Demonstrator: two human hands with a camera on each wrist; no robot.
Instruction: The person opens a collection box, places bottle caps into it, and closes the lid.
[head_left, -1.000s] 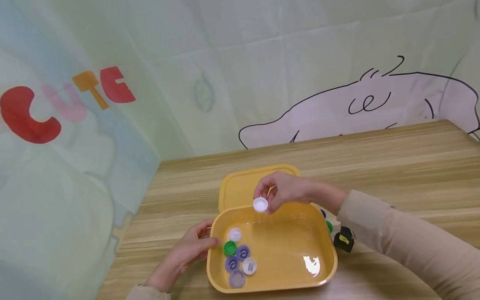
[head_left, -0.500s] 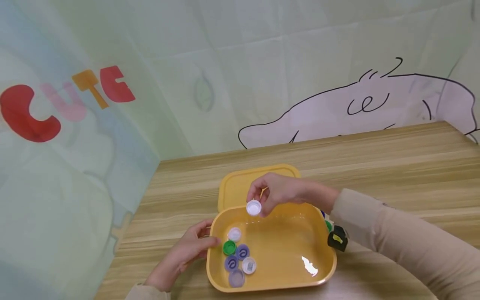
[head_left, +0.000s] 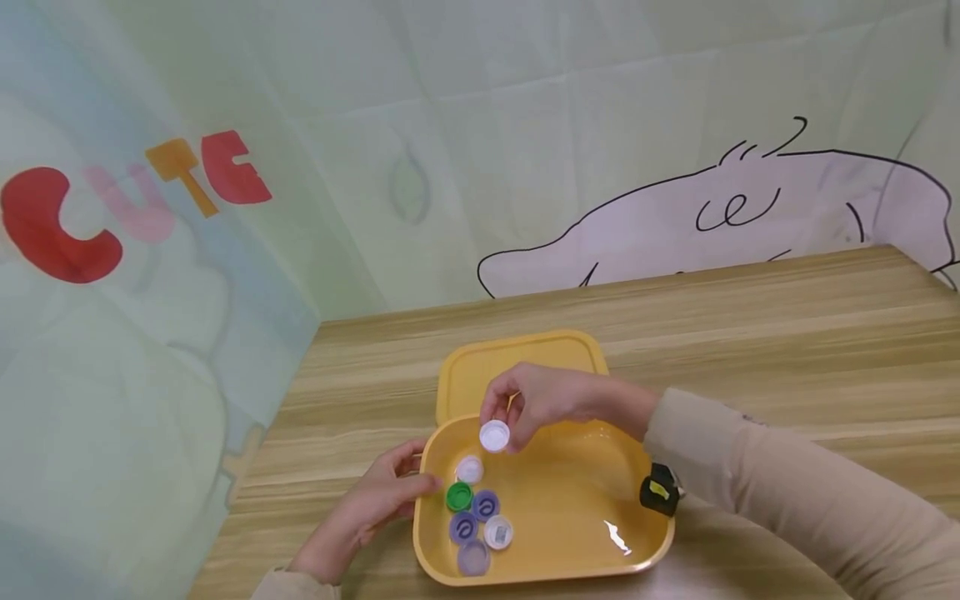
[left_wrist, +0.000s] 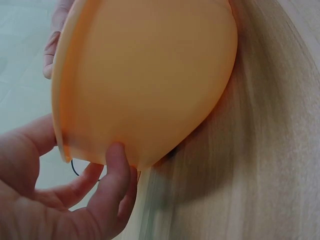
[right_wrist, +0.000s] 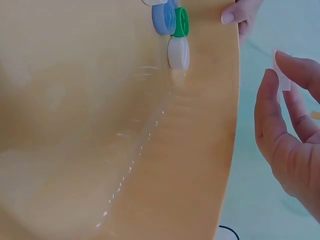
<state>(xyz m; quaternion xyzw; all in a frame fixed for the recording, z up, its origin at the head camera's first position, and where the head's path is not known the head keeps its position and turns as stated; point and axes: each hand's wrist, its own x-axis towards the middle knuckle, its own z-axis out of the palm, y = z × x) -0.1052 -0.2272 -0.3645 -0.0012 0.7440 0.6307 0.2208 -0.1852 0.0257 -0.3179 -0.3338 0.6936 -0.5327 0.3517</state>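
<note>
In the head view my right hand (head_left: 538, 402) pinches a white bottle cap (head_left: 494, 436) over the far left part of a yellow plastic box (head_left: 566, 508). The right wrist view has this cap (right_wrist: 281, 75) edge-on between thumb and fingers. My left hand (head_left: 384, 490) grips the box's left rim, with the thumb at the rim and the fingers against the outer wall (left_wrist: 145, 75). Inside, along the left side, lie a white cap (head_left: 470, 469), a green cap (head_left: 460, 497), two purple caps (head_left: 486, 505), a white cap with a printed mark (head_left: 498, 532) and a pale translucent cap (head_left: 473, 557).
Behind the box a yellow lid (head_left: 480, 375) lies flat on the wooden table (head_left: 750, 333). A black device with a yellow mark (head_left: 660, 490) shows at the right wrist, in front of the box's right rim. A printed cloth backdrop (head_left: 600, 125) rises behind the table.
My right hand has moved left and nearer with the white bottle cap, lower over the box. The left hand keeps its grip on the rim, and the caps inside lie unchanged.
</note>
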